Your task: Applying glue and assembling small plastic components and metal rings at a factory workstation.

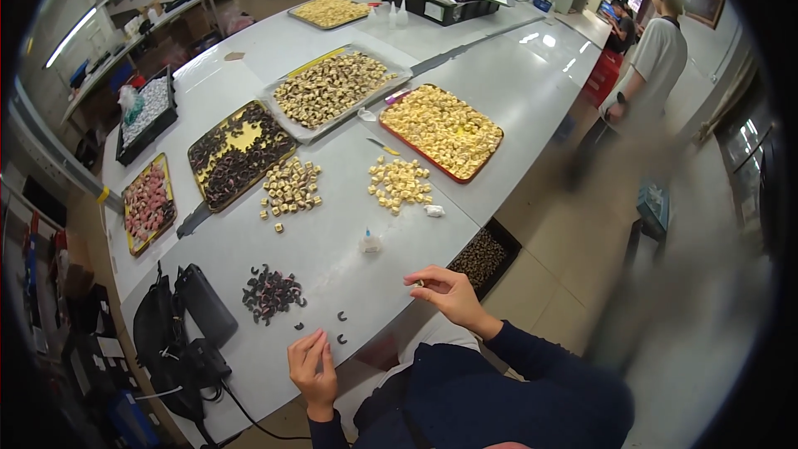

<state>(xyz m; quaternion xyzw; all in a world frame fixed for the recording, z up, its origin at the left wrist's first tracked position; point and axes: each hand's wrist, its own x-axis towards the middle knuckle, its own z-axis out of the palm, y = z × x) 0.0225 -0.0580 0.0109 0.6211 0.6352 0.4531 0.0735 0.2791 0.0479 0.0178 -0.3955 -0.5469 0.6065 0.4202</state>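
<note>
My right hand point(453, 294) is raised over the table's near edge, thumb and fingertips pinching a small cream-gold cube point(418, 283). My left hand point(313, 371) is low at the same edge, its fingers drawn together; whether something tiny sits between the fingertips is hidden. Just past them lie a few loose black C-shaped pieces point(342, 338). A heap of similar black curved pieces point(273, 293), some with pink showing, is up and left of that hand. Farther off are a pile of gold cubes with dark parts point(291, 187) and a pile of plain gold cubes point(399, 184).
A small clear bottle point(369, 241) stands mid-table, a yellow-handled knife point(384, 147) beyond. Several trays of pieces, including a red-rimmed tray point(465, 179), line the far side. A black bag point(162, 349) and cable lie left. A dark bin point(485, 259) sits below the right edge. A person point(661, 58) stands right.
</note>
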